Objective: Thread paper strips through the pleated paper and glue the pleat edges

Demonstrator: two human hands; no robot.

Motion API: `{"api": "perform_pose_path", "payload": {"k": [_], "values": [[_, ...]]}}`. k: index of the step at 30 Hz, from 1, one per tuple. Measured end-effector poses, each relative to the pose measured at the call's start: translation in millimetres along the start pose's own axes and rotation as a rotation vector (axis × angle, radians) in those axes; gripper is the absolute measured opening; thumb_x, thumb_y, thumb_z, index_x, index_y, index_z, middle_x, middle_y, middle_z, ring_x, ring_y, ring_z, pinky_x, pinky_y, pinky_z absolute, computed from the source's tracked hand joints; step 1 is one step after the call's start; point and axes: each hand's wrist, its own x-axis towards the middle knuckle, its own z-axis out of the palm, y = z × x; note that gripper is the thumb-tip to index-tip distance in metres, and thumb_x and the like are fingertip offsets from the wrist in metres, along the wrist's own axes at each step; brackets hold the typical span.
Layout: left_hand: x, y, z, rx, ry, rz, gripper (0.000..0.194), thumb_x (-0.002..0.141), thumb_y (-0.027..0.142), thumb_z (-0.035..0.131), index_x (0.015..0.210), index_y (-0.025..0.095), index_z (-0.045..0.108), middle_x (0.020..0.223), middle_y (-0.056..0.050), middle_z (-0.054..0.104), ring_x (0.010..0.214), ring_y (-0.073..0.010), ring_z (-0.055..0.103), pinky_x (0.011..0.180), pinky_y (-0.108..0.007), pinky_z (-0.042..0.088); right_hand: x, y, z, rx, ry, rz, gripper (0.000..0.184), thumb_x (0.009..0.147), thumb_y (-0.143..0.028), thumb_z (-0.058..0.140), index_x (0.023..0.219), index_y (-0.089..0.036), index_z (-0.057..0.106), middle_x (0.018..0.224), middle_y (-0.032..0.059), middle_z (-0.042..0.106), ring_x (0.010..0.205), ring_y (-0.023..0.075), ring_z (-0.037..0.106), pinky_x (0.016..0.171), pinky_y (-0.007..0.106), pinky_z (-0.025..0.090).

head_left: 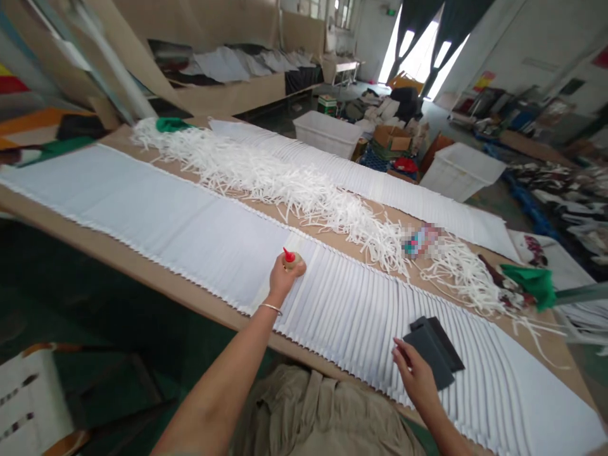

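My left hand (pixel 281 284) is wrapped round a small squeeze bottle (pixel 295 259) with a red pointed nozzle, held above a long run of overlapping white sheets (pixel 342 310). Their edges form close-set ridges from the bottle toward the right. On these ridged sheets lie dark grey flat pieces (pixel 430 354), partly stacked. My right hand (pixel 415 370) is just beside them, over the sheets, with its fingers slightly apart and nothing visible in them. Whether it touches the dark pieces I cannot tell.
A long heap of white strips (pixel 266 180) runs along the brown table (pixel 216 310). Another row of white sheets (pixel 375 180) lies at the far edge. Green cloth (pixel 532 282) is at the right end. White bins (pixel 327 130) stand beyond, and a chair (pixel 33 399) is at lower left.
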Motion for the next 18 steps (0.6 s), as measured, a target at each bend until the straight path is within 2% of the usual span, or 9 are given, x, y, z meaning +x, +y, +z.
{"api": "perform_pose_path", "payload": {"k": [3,5,7,9,11,13,14,17,18], "values": [[-46.7,20.8,15.3,-0.177,-0.180,-0.059,0.051,0.077,0.044,0.078,0.118,0.017,0.062,0.111,-0.011,0.073,0.102,-0.0264,0.070,0.096,-0.044,0.056,13.1,-47.7,40.9,0.395,-0.183,0.241,0.071,0.077,-0.075,0.072,0.118,-0.017,0.068,0.091,0.0102,0.076,0.075,0.0226,0.072,0.066,0.034,0.056],[-88.9,36.4,25.2,-0.309,-0.311,-0.074,0.055,0.080,0.048,0.077,0.122,0.017,0.062,0.116,-0.012,0.074,0.108,-0.0278,0.071,0.099,-0.045,0.056,22.0,-78.3,67.2,0.723,-0.362,0.438,0.073,0.082,-0.076,0.066,0.130,-0.021,0.061,0.105,0.0118,0.076,0.082,0.0225,0.074,0.069,0.035,0.057],[-133.1,46.7,30.1,-0.342,-0.438,-0.114,0.060,0.081,0.051,0.077,0.128,0.018,0.062,0.119,-0.013,0.074,0.111,-0.0298,0.071,0.101,-0.047,0.056,27.5,-99.8,89.4,0.986,-0.544,0.582,0.072,0.089,-0.078,0.055,0.132,-0.022,0.060,0.117,0.0132,0.075,0.093,0.0235,0.075,0.075,0.038,0.059],[-170.8,46.5,28.5,-0.311,-0.476,-0.092,0.064,0.082,0.051,0.077,0.136,0.021,0.061,0.129,-0.014,0.071,0.123,-0.0313,0.066,0.110,-0.049,0.052,28.4,-107.1,105.2,1.134,-0.563,0.670,0.060,0.094,-0.071,0.054,0.125,-0.021,0.064,0.113,0.0099,0.075,0.090,0.0198,0.074,0.077,0.035,0.060],[-194.4,33.2,18.7,-0.288,-0.502,-0.011,0.081,0.079,0.052,0.080,0.149,0.022,0.053,0.148,-0.015,0.059,0.142,-0.0320,0.052,0.122,-0.050,0.041,26.9,-100.3,113.0,1.171,-0.479,0.726,0.047,0.094,-0.062,0.060,0.115,-0.021,0.066,0.100,0.0054,0.076,0.078,0.0152,0.071,0.073,0.029,0.059],[-200.0,8.3,-2.4,-0.233,-0.395,-0.011,0.080,0.083,0.053,0.075,0.153,0.022,0.050,0.157,-0.014,0.050,0.149,-0.0302,0.043,0.127,-0.048,0.033,27.0,-84.1,113.4,1.148,-0.458,0.764,0.046,0.091,-0.062,0.063,0.109,-0.020,0.067,0.091,0.0042,0.074,0.073,0.0144,0.067,0.067,0.027,0.057],[-196.2,-6.7,-17.6,-0.179,-0.271,-0.049,0.073,0.089,0.053,0.069,0.152,0.020,0.051,0.157,-0.015,0.050,0.150,-0.0292,0.043,0.127,-0.047,0.032,28.0,-74.7,111.7,1.134,-0.476,0.776,0.050,0.090,-0.065,0.062,0.109,-0.019,0.067,0.090,0.0051,0.073,0.074,0.0150,0.067,0.066,0.028,0.057],[-163.2,-51.1,-74.5,0.121,0.302,-0.267,0.057,0.100,0.047,0.048,0.144,0.012,0.055,0.150,-0.021,0.055,0.146,-0.0304,0.047,0.126,-0.049,0.031,31.5,-50.3,103.1,1.099,-0.465,0.790,0.056,0.088,-0.068,0.062,0.111,-0.017,0.066,0.092,0.0069,0.071,0.075,0.0156,0.065,0.066,0.029,0.057],[-147.3,-63.4,-93.0,0.230,0.417,-0.342,0.056,0.102,0.045,0.043,0.143,0.009,0.055,0.147,-0.025,0.056,0.145,-0.0331,0.047,0.125,-0.052,0.031,32.0,-45.3,100.1,1.086,-0.446,0.792,0.057,0.087,-0.068,0.062,0.113,-0.017,0.066,0.094,0.0071,0.070,0.075,0.0155,0.065,0.066,0.030,0.057]]}}
